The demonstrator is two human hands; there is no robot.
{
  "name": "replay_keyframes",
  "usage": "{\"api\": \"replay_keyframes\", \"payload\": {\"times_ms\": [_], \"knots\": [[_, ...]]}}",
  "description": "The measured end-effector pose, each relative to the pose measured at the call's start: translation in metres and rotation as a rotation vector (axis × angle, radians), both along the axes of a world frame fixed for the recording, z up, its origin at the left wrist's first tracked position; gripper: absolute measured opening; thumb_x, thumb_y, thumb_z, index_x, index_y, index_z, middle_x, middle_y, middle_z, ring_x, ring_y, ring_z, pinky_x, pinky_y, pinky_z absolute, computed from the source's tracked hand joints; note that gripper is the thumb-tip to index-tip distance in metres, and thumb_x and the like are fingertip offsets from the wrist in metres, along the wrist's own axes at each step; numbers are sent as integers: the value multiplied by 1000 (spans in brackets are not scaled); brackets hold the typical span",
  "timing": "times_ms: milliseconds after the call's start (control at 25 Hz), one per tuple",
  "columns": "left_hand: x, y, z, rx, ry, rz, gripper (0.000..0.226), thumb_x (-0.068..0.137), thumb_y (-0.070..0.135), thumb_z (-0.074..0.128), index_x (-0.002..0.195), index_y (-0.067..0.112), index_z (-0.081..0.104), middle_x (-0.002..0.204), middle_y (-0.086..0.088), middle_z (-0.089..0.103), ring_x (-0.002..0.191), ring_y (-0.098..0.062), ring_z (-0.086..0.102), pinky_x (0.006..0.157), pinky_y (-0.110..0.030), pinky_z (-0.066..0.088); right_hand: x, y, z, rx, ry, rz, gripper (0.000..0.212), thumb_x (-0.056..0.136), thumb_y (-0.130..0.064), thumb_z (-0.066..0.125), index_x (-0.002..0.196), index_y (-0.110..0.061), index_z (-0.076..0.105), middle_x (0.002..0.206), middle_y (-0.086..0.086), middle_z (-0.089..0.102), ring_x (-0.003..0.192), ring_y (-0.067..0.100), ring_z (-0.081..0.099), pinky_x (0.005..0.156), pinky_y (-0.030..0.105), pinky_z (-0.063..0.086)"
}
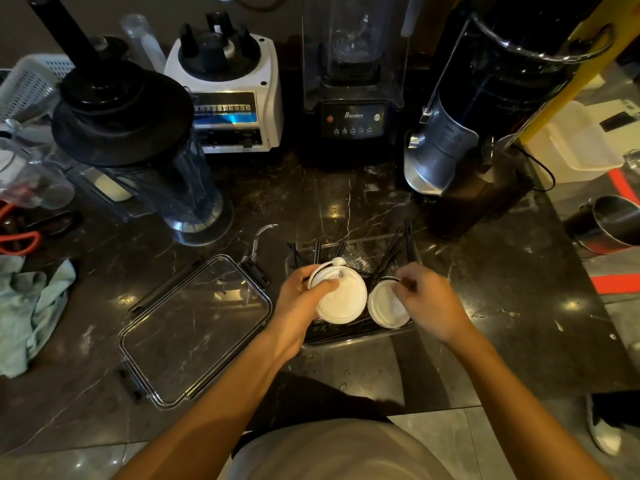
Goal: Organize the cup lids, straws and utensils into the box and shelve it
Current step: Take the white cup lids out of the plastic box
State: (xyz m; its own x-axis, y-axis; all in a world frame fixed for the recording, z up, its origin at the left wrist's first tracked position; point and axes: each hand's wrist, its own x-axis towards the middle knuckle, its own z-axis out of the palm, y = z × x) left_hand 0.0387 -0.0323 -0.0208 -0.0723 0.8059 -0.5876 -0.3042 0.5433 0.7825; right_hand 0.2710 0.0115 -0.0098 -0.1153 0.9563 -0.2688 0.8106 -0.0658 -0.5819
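Left hand [304, 296] grips a lid stack [341, 299]; right hand [426, 299] pinches a second lid [384, 306] (grip partly hidden). Risk: upright straws [388, 258] block seating in the box [356, 336], lids tip.

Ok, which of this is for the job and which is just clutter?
Job: box, white lids, black straws, clear box lid, left hand, right hand.

Clutter: blenders, grinder, green cloth, scissors, steel cup.
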Motion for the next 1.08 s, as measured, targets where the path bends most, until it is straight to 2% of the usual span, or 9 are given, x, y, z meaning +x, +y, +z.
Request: {"api": "replay_keyframes", "payload": {"times_ms": [120,240,360,480,640,720,800,960,1080], "knots": [[0,1,-3,2,-11,-14,30,92,1,69,121,7,69,121,-19,74,121,-39,66,106,-57,49,3,1,-1,-44,-216,117,28,95,-31,67,121,-18,65,115,5,68,97,22,65,81,37,54],[-3,1,0,24,-52,-12,31,92,0,69,123,6,71,122,-19,74,122,-38,66,107,-54,50,-10,-4,8,-97,121,132,44,91,-35,73,132,-27,61,120,-6,65,90,3,64,74,16,50],[-14,0,9,88,-125,0,35,94,4,69,129,5,69,123,-17,75,120,-33,69,98,-42,59,-41,-6,22,-171,338,260,84,72,-55,79,146,-38,43,133,-18,50,104,-1,58,80,19,51],[-42,-7,16,139,-144,75,36,94,7,70,130,7,69,123,-14,76,117,-28,72,93,-37,62,-84,0,26,-87,163,426,105,62,-69,80,149,-46,25,139,-17,38,119,4,45,96,26,44],[-92,-28,11,140,-166,241,43,91,10,72,133,5,66,126,-16,74,117,-29,71,98,-40,60,-158,5,18,95,-12,597,106,62,-67,81,147,-35,25,133,-6,41,112,14,50,75,29,41],[-114,-40,1,110,-141,344,40,90,11,75,130,6,68,124,-15,75,114,-29,72,91,-37,63,-193,2,10,135,-60,661,100,63,-61,83,143,-27,33,128,-2,45,111,20,55,72,28,42],[-133,-52,-13,61,-73,427,38,87,14,80,123,9,70,117,-12,78,109,-28,75,81,-34,64,-221,-1,-1,145,-116,714,95,64,-60,82,140,-23,38,126,2,48,112,24,57,73,31,45],[-151,-64,-45,-53,265,351,15,89,14,79,103,17,76,98,-4,79,101,-27,75,92,-43,60,-247,-5,-30,72,-254,758,92,65,-61,82,137,-17,43,127,7,51,114,29,58,80,38,51],[-157,-70,-62,-74,529,234,11,91,14,77,101,17,79,89,2,77,86,-15,72,82,-32,54,-253,-7,-49,47,-344,790,93,67,-58,84,139,-16,43,127,7,51,115,30,58,81,40,51]]}}
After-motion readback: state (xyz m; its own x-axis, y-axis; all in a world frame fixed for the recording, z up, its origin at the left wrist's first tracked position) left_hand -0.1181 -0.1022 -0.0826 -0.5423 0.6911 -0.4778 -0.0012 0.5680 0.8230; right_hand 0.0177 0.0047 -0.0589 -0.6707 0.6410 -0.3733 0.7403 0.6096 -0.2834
